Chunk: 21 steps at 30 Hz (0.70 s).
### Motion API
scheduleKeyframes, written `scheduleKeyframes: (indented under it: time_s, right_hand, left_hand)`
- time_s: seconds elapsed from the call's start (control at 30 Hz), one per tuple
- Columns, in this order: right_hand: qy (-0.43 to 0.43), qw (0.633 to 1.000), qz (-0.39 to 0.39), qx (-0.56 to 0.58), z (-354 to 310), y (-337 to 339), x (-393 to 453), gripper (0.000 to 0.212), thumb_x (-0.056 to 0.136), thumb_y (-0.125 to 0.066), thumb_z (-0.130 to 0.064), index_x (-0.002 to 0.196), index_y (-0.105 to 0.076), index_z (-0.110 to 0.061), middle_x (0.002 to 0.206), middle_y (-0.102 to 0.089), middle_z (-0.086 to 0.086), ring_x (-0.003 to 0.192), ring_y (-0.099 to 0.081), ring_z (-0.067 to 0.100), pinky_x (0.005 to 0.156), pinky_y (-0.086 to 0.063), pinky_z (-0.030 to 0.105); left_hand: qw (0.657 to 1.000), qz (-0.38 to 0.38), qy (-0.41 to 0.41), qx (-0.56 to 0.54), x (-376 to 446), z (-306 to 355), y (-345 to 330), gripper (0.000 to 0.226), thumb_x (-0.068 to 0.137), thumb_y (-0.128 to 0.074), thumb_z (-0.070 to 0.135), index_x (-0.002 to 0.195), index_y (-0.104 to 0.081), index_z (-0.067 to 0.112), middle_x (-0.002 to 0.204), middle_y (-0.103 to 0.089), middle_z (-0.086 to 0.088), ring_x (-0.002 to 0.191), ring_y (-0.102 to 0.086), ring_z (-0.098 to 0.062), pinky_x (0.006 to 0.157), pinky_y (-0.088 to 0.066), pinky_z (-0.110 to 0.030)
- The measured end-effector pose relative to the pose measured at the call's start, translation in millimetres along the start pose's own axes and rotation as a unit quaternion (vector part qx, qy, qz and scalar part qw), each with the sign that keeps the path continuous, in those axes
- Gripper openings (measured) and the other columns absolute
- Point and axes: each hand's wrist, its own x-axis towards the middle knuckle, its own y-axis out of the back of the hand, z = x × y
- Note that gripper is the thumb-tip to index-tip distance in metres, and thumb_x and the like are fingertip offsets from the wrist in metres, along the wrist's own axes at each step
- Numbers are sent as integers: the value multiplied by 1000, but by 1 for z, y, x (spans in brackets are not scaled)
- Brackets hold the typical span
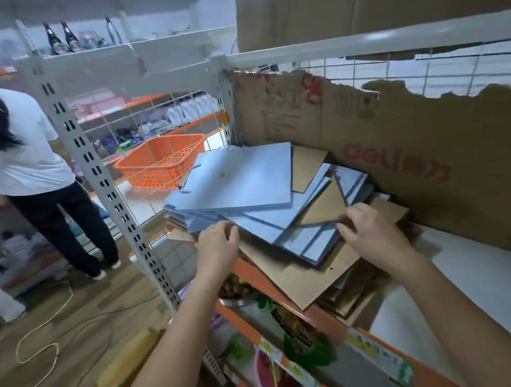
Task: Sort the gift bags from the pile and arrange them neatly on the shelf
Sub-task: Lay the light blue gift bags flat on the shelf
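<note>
Pile: we find the blue gift bags (241,192) lying flat and fanned askew over brown gift bags (307,277), all on the white shelf (486,276), against the torn cardboard sheet (404,147).
Left hand (219,246): at the pile's near left edge, fingers curled onto the blue bags' corners.
Right hand (372,230): at the pile's near right edge, fingertips pinching a blue bag's corner.
Handling: we judge them light, thin, stiff-flat paper, prone to sliding and creasing.
Hold: we would take the stack by opposite edges, squaring it, away from the cord handles (186,183) at the pile's far left.
</note>
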Motion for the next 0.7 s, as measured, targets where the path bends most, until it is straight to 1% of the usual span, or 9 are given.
scheduleKeyframes:
  time_s: [0.07, 0.1, 0.2, 0.27, 0.33, 0.43, 0.5, 0.6, 0.7]
  right_hand:
    - [-4, 1000, 0, 2, -2, 0, 27, 24, 95, -45, -25, 108, -58, -10, 112, -55, 8, 104, -54, 24, 84, -44, 33]
    - [-7, 1000, 1, 3, -2, 0, 39, 24, 96, -44, -24, 110, -57, -10, 113, -55, 7, 104, -54, 24, 85, -45, 34]
    - [-12, 1000, 1, 6, -5, -6, 64, 24, 96, -44, -24, 110, -57, -11, 110, -54, 5, 103, -54, 23, 85, -47, 37]
    - [-18, 1000, 4, 15, -6, -12, 75, 24, 95, -44, -24, 111, -57, -12, 106, -54, 4, 102, -54, 23, 82, -45, 33]
    - [-29, 999, 22, 24, -7, -17, 86, 24, 96, -45, -25, 111, -58, -12, 104, -54, 4, 103, -55, 23, 76, -40, 29]
    - [-64, 997, 43, 32, -6, -19, 102, 29, 97, -43, -25, 118, -56, -10, 116, -57, 9, 105, -54, 24, 74, -35, 27]
    - [-102, 992, 51, 49, -5, -20, 113, 33, 97, -43, -25, 124, -53, -8, 122, -54, 11, 107, -53, 27, 76, -36, 28]
    - [-153, 985, 50, 58, -5, -23, 128, 38, 96, -46, -25, 129, -49, -5, 127, -49, 16, 112, -50, 30, 85, -38, 32]
    - [-202, 974, 69, 80, -5, -27, 143, 43, 94, -50, -26, 130, -48, -3, 129, -49, 18, 114, -51, 32, 89, -39, 34]
  left_hand:
    - [996, -27, 67, -48, 24, 3, -2, 36, 97, -42, 30, 124, -58, 12, 123, -61, -7, 116, -53, -26, 93, -44, -37]
    - [992, -44, 99, -69, 34, 4, -2, 36, 97, -41, 31, 122, -59, 12, 119, -61, -7, 111, -55, -26, 86, -44, -35]
    - [962, -70, 169, -201, 55, 4, 2, 27, 96, -42, 25, 85, -59, 8, 83, -56, -7, 75, -53, -23, 64, -35, -31]
    - [928, -66, 209, -302, 63, 3, 7, 26, 96, -44, 20, 75, -53, 9, 73, -49, -3, 64, -46, -16, 57, -34, -29]
    - [888, -39, 235, -393, 73, 3, 9, 18, 97, -47, 20, 84, -55, 12, 78, -51, -1, 68, -47, -13, 57, -37, -25]
    - [802, 6, 244, -545, 95, 3, 10, 15, 97, -48, 15, 83, -53, 12, 86, -55, -3, 73, -53, -12, 65, -46, -23]
    - [756, 10, 229, -613, 111, 4, 8, 6, 97, -47, 12, 95, -51, 9, 90, -57, -5, 76, -58, -14, 69, -52, -24]
    - [735, 0, 229, -639, 134, 4, 2, 22, 98, -44, 9, 120, -45, 11, 90, -61, -4, 75, -60, -15, 63, -55, -29]
    - [729, 5, 239, -642, 153, -5, -1, 31, 95, -38, -3, 121, -46, 11, 95, -61, -4, 77, -59, -16, 68, -50, -33]
